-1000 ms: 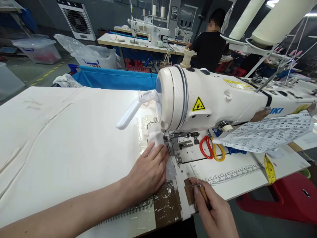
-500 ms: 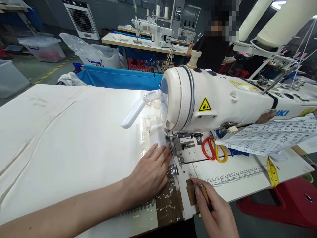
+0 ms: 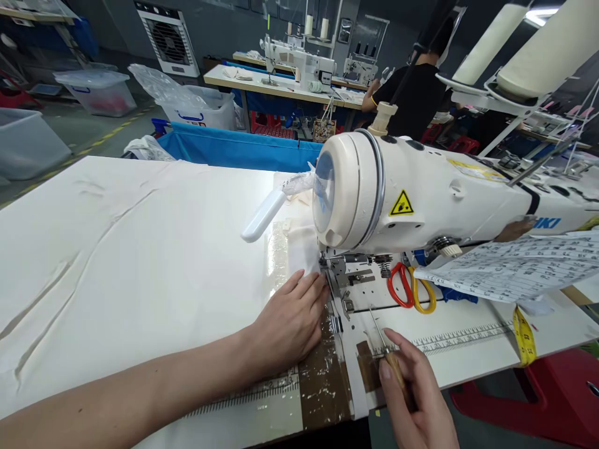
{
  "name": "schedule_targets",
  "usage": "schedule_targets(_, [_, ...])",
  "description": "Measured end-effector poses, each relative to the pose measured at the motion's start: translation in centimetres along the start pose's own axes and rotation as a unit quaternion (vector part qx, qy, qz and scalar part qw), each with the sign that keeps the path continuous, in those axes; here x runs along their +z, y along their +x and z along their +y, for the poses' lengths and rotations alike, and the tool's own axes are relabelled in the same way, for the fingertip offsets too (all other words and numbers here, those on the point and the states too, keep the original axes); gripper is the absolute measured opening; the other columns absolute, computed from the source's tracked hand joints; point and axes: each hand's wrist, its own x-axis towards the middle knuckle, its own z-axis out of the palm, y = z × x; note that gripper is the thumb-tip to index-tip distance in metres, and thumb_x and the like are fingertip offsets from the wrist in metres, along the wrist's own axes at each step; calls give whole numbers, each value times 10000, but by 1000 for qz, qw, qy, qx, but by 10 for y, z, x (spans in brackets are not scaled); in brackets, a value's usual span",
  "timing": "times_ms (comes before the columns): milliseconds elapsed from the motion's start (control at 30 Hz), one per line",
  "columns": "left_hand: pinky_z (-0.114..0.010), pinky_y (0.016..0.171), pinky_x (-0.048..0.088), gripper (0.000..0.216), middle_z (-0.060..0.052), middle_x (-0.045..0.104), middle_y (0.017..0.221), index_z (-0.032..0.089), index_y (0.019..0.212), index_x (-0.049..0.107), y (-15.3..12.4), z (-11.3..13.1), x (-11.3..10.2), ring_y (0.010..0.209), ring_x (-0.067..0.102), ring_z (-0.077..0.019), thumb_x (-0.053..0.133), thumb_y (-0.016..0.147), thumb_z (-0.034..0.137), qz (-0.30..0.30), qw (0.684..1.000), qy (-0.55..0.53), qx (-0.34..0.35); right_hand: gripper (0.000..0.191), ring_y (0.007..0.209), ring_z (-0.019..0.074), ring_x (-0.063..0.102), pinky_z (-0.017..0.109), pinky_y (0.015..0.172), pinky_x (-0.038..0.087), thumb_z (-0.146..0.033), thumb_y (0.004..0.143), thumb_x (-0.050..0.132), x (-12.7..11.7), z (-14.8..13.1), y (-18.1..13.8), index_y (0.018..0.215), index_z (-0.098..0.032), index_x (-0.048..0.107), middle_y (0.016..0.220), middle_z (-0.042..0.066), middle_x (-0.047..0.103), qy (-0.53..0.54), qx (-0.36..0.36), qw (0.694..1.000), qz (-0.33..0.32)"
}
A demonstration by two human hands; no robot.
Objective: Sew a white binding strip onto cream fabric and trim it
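My left hand (image 3: 292, 321) lies flat with fingers stretched out, its fingertips on white fabric (image 3: 303, 246) just left of the presser foot of a white sewing machine (image 3: 355, 187). My right hand (image 3: 418, 390) grips the wooden handle of an awl (image 3: 397, 369) at the table's front edge. The index finger is lifted off the handle, and the thin metal tip points up toward the needle plate. Between my hands, a narrow white fabric strip (image 3: 352, 368) runs through a small metal guide (image 3: 336, 324) and hangs to the front edge.
Scissors with red and yellow handles (image 3: 412, 290) lie right of the needle, beside a paper sheet with writing (image 3: 524, 265). A yellow tape measure (image 3: 524, 337) hangs over the edge. A red stool (image 3: 538, 393) stands below. A person in black (image 3: 416, 93) sits beyond the machine.
The view has swung slightly left, so most things appear further right. My right index finger has lifted away from the awl handle. My left hand stays on the fabric.
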Motion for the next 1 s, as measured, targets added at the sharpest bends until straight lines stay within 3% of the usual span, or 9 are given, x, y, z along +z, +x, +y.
schedule_targets(133, [-481, 1151, 312, 517, -212, 507, 1419, -2, 1383, 467, 3, -4, 0, 1327, 454, -335, 391, 955, 276, 12, 1000, -12, -8, 322, 896, 206, 738, 174, 619, 571, -485, 965, 539, 9, 1, -4, 1123, -223, 639, 1054, 105, 749, 14, -60, 998, 32])
schedule_targets(233, [-457, 1091, 393, 479, -200, 546, 1346, -5, 1340, 501, 6, -7, -2, 1245, 501, -320, 407, 934, 232, 13, 999, -31, -24, 196, 810, 169, 710, 177, 612, 553, -374, 996, 501, 19, 0, -1, 1051, -234, 626, 1013, 85, 713, 12, -149, 989, -2])
schedule_targets(367, [-443, 971, 486, 432, -195, 569, 1265, -3, 1276, 532, 9, -10, -2, 1117, 547, -308, 427, 910, 201, 17, 997, -57, -39, 248, 791, 166, 658, 238, 651, 539, -196, 991, 452, 30, -8, 13, 1202, -223, 580, 935, 62, 646, -28, -344, 935, -83])
schedule_targets(467, [-450, 933, 505, 373, -204, 579, 1237, 7, 1203, 565, 10, -12, -1, 1115, 547, -318, 423, 910, 190, 28, 997, -71, -33, 273, 760, 180, 653, 272, 643, 530, -142, 982, 439, 40, -14, 26, 1222, -181, 563, 890, 66, 635, -96, -417, 899, -97])
schedule_targets(633, [-438, 916, 513, 320, -199, 591, 1221, 32, 1127, 604, 9, -13, 1, 1111, 553, -307, 395, 941, 189, 47, 995, -83, -29, 254, 715, 208, 673, 289, 590, 525, -139, 977, 435, 51, -21, 33, 1180, -127, 587, 860, 92, 657, -165, -462, 870, -50])
schedule_targets(833, [-435, 921, 520, 356, -189, 591, 1224, 14, 1184, 581, 9, -13, 0, 1090, 554, -299, 415, 909, 168, 55, 994, -88, -29, 247, 671, 187, 672, 254, 550, 505, -144, 979, 444, 51, -20, 32, 1160, -124, 611, 837, 80, 669, -170, -458, 872, -26])
schedule_targets(1000, [-439, 897, 530, 322, -183, 590, 1197, 36, 1142, 592, 9, -13, 1, 1074, 556, -295, 409, 899, 140, 61, 992, -104, -41, 287, 641, 184, 677, 252, 514, 486, -164, 992, 400, 55, -24, 37, 1166, -109, 621, 867, 88, 682, -238, -467, 852, -17])
